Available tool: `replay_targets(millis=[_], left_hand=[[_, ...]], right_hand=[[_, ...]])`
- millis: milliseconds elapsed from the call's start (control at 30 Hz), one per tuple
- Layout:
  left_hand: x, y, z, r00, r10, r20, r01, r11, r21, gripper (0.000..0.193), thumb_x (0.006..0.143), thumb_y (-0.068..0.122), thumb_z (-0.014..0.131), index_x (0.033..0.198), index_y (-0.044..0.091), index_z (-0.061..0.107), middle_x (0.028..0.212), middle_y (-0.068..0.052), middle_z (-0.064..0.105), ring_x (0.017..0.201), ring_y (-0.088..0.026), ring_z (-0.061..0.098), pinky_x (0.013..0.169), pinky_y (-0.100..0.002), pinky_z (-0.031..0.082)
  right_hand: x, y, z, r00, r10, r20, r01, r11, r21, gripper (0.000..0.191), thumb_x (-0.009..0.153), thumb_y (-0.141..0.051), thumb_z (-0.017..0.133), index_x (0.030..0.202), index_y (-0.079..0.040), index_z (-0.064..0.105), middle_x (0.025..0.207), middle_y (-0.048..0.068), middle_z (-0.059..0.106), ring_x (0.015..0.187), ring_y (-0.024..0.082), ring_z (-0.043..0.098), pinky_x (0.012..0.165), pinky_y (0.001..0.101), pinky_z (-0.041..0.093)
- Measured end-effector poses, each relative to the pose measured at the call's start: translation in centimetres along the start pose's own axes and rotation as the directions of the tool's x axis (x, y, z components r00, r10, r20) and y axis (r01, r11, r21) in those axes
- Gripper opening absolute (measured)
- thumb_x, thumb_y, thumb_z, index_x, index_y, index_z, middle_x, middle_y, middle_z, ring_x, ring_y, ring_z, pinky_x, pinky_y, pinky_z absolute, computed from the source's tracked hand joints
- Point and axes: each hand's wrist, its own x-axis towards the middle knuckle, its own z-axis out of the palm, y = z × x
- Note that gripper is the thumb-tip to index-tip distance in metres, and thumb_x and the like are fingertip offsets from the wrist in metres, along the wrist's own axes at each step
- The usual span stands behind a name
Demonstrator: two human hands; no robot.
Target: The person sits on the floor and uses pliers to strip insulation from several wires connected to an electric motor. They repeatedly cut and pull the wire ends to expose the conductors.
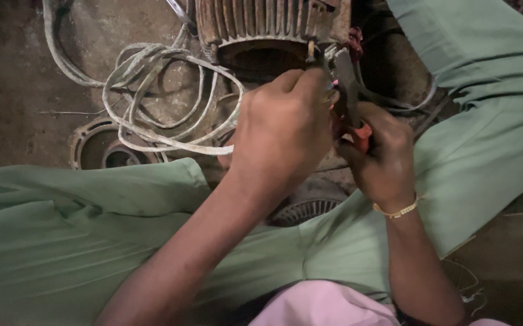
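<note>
The right hand [379, 160] grips red-handled pliers [349, 90] at the ribbed motor [267, 24], at twelve o'clock. The left hand [285, 130], fingers pinched, hides what it holds. Grey cable [153, 102] coils at ten o'clock.

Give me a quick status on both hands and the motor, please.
Left hand pinching at the finned motor rim. Right hand gripping red-handled pliers, jaws at same spot. Cable coil lying alongside, left.

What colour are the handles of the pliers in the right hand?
Red-orange, seen in the head view where the pliers meet the right hand.
</note>
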Motion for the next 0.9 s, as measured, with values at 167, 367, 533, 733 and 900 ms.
replay_targets(millis=[167,367,533,733,900], left_hand=[[0.2,0.0,0.0,1.0,-0.009,0.002,0.009,1.0,0.006,0.015,0.085,0.002,0.069,0.099,0.001,0.064,0.092,-0.02,0.069,0.082,-0.044,0.068,0.071,-0.051,0.053],[0.4,-0.5,0.0,0.998,-0.033,0.06,0.038,0.995,-0.09,0.014,0.091,0.008,0.075,0.092,0.0,0.063,0.087,-0.021,0.068,0.084,-0.044,0.067,0.071,-0.05,0.051],[0.6,-1.2,-0.1,1.0,-0.015,0.01,0.016,0.991,-0.13,0.014,0.089,0.007,0.076,0.095,0.001,0.066,0.089,-0.019,0.068,0.084,-0.04,0.069,0.072,-0.046,0.054],[0.2,-1.0,-0.2,0.994,0.038,-0.105,-0.051,0.991,-0.124,0.014,0.09,0.002,0.076,0.1,0.002,0.067,0.095,-0.015,0.067,0.085,-0.037,0.069,0.073,-0.043,0.055],[-0.2,-0.6,-0.2,0.995,0.048,-0.092,-0.056,0.994,-0.093,0.015,0.091,0.004,0.078,0.101,0.003,0.068,0.095,-0.015,0.067,0.084,-0.036,0.069,0.072,-0.044,0.055]], right_hand=[[-0.2,0.8,0.5,1.0,-0.013,-0.006,0.013,1.0,-0.012,0.044,0.075,0.008,0.063,0.118,0.001,0.067,0.099,0.012,0.071,0.085,0.022,0.07,0.077,0.033,0.055],[-0.4,2.6,1.9,0.996,-0.035,-0.079,0.035,0.999,-0.002,0.032,0.08,0.003,0.063,0.111,0.0,0.067,0.083,0.01,0.067,0.07,0.019,0.065,0.067,0.0294,0.05],[-0.1,2.5,2.7,0.996,0.06,-0.07,-0.057,0.997,0.051,0.023,0.079,0.005,0.066,0.101,0.002,0.068,0.08,0.008,0.064,0.068,0.016,0.06,0.064,0.0296,0.048],[-0.5,1.1,1.5,0.996,0.084,0.02,-0.086,0.962,0.258,0.038,0.074,0.007,0.069,0.112,0.004,0.066,0.091,0.005,0.069,0.079,0.013,0.066,0.071,0.0266,0.055],[-0.6,1.4,0.9,0.961,0.276,0.022,-0.272,0.956,-0.105,0.033,0.071,0.005,0.085,0.099,0.009,0.067,0.078,0.018,0.061,0.072,0.026,0.057,0.067,0.0361,0.045]])
